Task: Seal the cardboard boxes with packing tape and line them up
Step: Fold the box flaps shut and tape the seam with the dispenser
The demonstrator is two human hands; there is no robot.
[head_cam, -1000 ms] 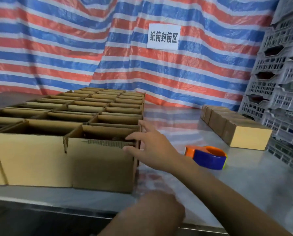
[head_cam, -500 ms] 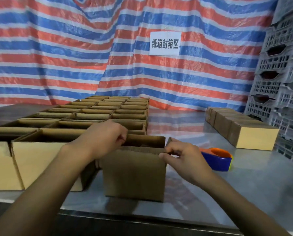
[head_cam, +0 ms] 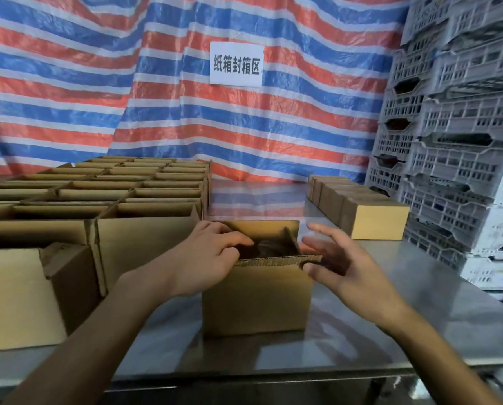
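One open cardboard box (head_cam: pixel 256 296) stands alone on the steel table (head_cam: pixel 390 325), in front of me. My left hand (head_cam: pixel 212 255) lies over its left edge, fingers curled down onto the left flap and into the opening. My right hand (head_cam: pixel 340 264) hovers just off the box's right side, fingers spread and straight, the thumb close to the end of the raised front flap. The right side flap stands tilted up between my hands. No tape dispenser shows in this view.
A block of several open boxes (head_cam: pixel 127 188) fills the table's left half, close to the lone box. A row of closed boxes (head_cam: pixel 373 217) runs along the right rear. Stacked grey plastic crates (head_cam: pixel 463 141) wall off the right side. A striped tarp hangs behind.
The box has slid right, clear of the block, into the middle. My right hand has let go of its edge and spread open. The orange and blue tape dispenser has dropped out of sight.
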